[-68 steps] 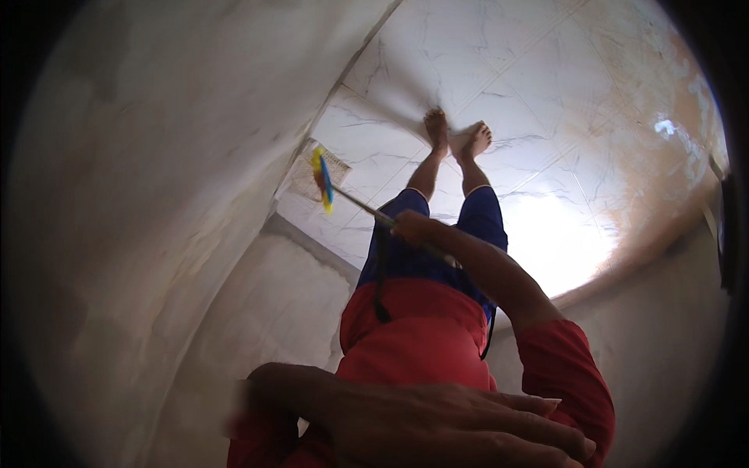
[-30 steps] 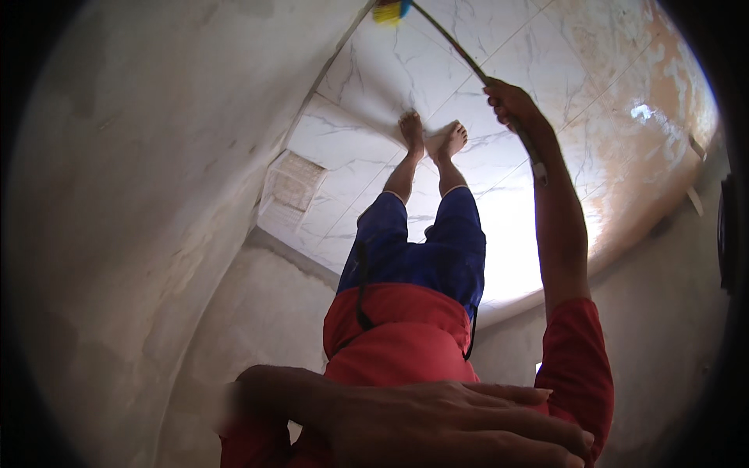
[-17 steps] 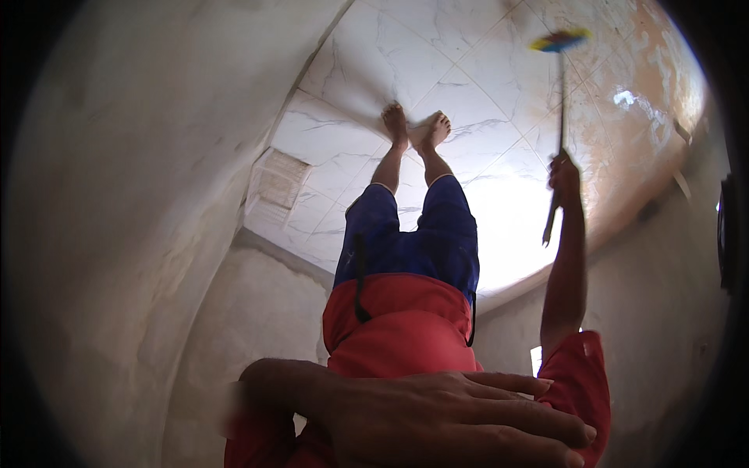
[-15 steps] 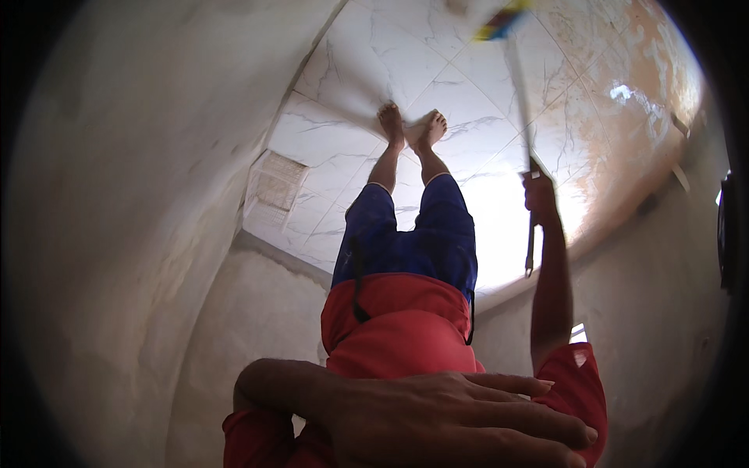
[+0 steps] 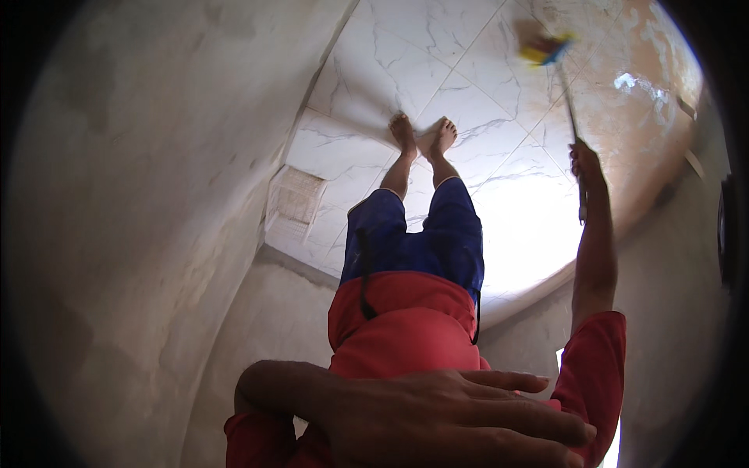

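Note:
A long-handled broom [image 5: 569, 101] is in my right hand [image 5: 587, 164], whose fingers are wrapped round the upper part of the handle. Its blurred head [image 5: 548, 51], with yellow and blue on it, is over the tiled floor at the far right. My right arm is stretched out ahead. Close to the camera, my left hand [image 5: 449, 413] lies across in front of my chest with its back showing. Its fingers are stretched out to the right, slightly apart, and nothing shows in them.
White marbled tiles [image 5: 484, 78] cover the floor; brown dirt [image 5: 632, 148] spreads over its right side. A pale lattice-sided crate or basket [image 5: 295, 199] stands by the left wall [image 5: 148, 179]. My bare feet [image 5: 425, 134] are on the tiles. A dark object [image 5: 727, 234] is at the right edge.
My right hand has moved right and slightly forward with the broom. The broom's head has swung to the right. My left hand has kept its place.

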`<state>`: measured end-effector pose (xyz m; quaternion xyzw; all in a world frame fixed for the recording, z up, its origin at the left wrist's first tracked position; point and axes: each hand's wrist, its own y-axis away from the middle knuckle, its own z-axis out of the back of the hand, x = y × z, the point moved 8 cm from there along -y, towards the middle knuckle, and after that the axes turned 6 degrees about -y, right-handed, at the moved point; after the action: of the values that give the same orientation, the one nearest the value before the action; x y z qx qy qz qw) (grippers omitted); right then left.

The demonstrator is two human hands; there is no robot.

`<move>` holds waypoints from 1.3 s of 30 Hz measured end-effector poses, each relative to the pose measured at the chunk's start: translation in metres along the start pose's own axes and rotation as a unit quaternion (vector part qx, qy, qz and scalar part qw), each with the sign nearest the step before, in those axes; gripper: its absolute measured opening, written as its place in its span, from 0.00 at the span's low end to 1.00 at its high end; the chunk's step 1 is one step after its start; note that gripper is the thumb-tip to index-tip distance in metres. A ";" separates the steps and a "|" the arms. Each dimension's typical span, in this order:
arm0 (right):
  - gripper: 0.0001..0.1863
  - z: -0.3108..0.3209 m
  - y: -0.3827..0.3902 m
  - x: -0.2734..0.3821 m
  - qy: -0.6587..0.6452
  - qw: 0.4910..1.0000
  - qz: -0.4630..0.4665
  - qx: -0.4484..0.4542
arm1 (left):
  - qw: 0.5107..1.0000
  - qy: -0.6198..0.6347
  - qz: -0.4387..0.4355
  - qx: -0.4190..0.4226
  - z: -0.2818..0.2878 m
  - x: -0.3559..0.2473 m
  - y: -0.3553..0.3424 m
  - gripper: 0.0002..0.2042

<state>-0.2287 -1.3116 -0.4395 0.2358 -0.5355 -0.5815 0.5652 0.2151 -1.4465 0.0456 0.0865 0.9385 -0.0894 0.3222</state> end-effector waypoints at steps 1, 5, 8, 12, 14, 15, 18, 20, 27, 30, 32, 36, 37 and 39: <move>0.13 0.023 -0.011 0.012 -0.047 0.997 0.051 0.019 | 1.000 0.002 0.004 0.006 -0.005 -0.002 0.001 0.45; 0.06 0.001 0.061 0.015 -0.010 0.986 0.168 -0.021 | 1.000 0.007 0.017 -0.007 -0.012 -0.001 0.000 0.45; 0.06 -0.061 0.113 -0.077 0.012 0.997 0.024 0.076 | 0.999 0.033 0.035 -0.022 -0.013 -0.001 -0.001 0.45; 0.14 -0.251 0.242 -0.119 0.074 0.955 0.006 0.287 | 1.000 0.025 0.014 -0.012 -0.007 0.008 -0.008 0.45; 0.18 -0.330 0.248 -0.166 0.174 0.901 0.017 0.397 | 1.000 0.013 0.019 0.018 -0.008 0.014 -0.010 0.45; 0.18 -0.361 0.252 -0.183 0.131 0.884 -0.061 0.445 | 0.998 -0.005 0.022 0.057 -0.002 0.017 -0.009 0.45; 0.15 -0.410 0.210 -0.215 0.198 0.829 0.094 0.514 | 1.000 0.002 0.021 -0.020 -0.004 0.023 -0.004 0.46; 0.14 -0.375 0.145 -0.219 0.179 0.811 0.208 0.516 | 0.997 0.031 0.031 -0.068 -0.002 0.024 -0.004 0.46; 0.16 -0.051 0.011 -0.031 -0.026 0.999 -0.009 0.033 | 0.997 0.055 0.049 0.006 -0.009 0.006 -0.003 0.47; 0.13 -0.016 0.010 0.036 -0.090 0.990 0.092 0.051 | 0.996 0.060 0.046 0.042 -0.024 0.003 0.010 0.47; 0.12 -0.023 0.037 0.046 -0.111 0.971 0.211 0.018 | 0.996 0.076 0.041 0.034 -0.034 0.000 0.016 0.47; 0.08 -0.078 0.112 -0.043 0.003 0.980 0.187 0.061 | 0.996 0.083 0.008 0.032 -0.053 -0.016 0.020 0.46; 0.09 -0.089 0.108 -0.095 -0.036 0.990 0.071 0.118 | 0.997 0.074 -0.013 0.030 -0.057 -0.021 0.020 0.46; 0.15 -0.152 0.191 -0.092 0.080 0.991 0.008 0.103 | 0.997 0.046 -0.061 -0.005 -0.066 -0.032 0.024 0.46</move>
<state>0.0054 -1.2417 -0.3479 0.3343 -0.5474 -0.4982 0.5834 0.2062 -1.4121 0.1142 0.0317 0.9562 -0.1002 0.2732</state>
